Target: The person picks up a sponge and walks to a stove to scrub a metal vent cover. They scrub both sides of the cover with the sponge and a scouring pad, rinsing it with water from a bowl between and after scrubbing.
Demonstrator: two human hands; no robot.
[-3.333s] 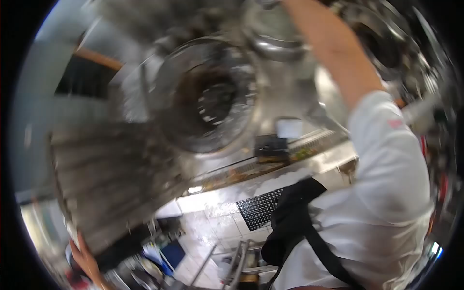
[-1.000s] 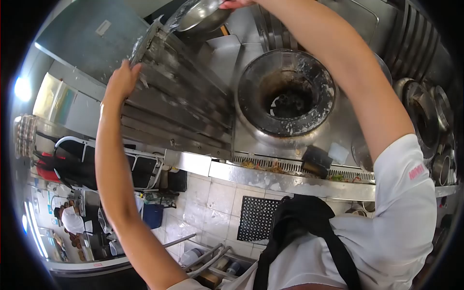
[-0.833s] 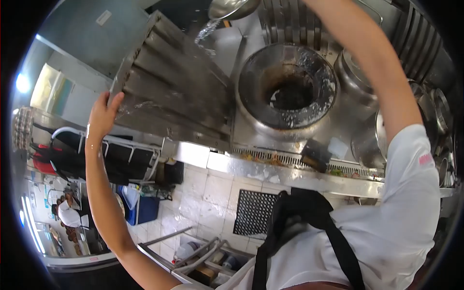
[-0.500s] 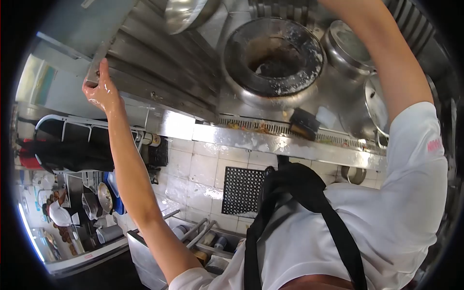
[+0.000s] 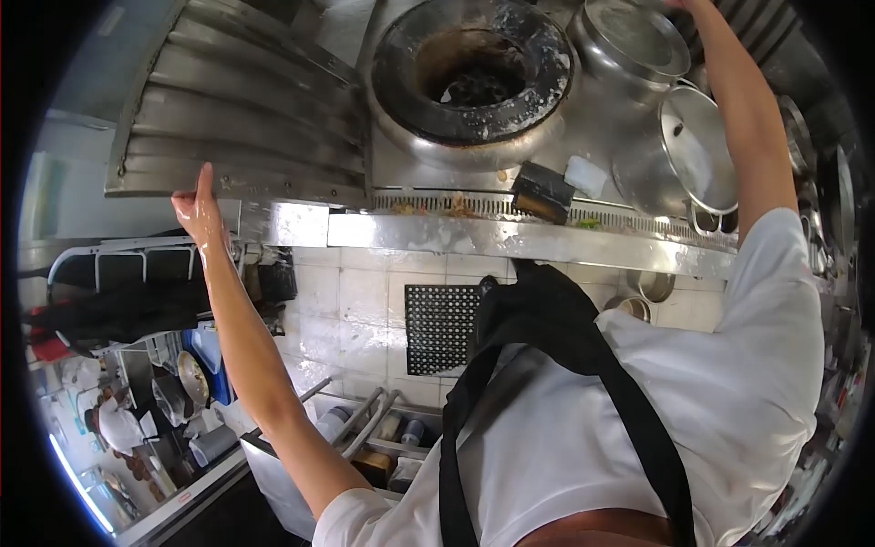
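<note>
Left hand [image 5: 201, 216] is holding the ridged panel [image 5: 246, 109] by its lower edge — wet skin risking a slip. Right hand [image 5: 678, 4] is nearly leaving view, its grip unreadable.

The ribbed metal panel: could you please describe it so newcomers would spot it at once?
Find the burner with the blackened ring. Just left of it is the ribbed metal panel. Unlike the ridged metal at upper right, it has the person's left hand at its bottom edge.

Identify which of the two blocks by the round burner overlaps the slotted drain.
The black block lies across the slots; the white block sits on the steel top.
</note>
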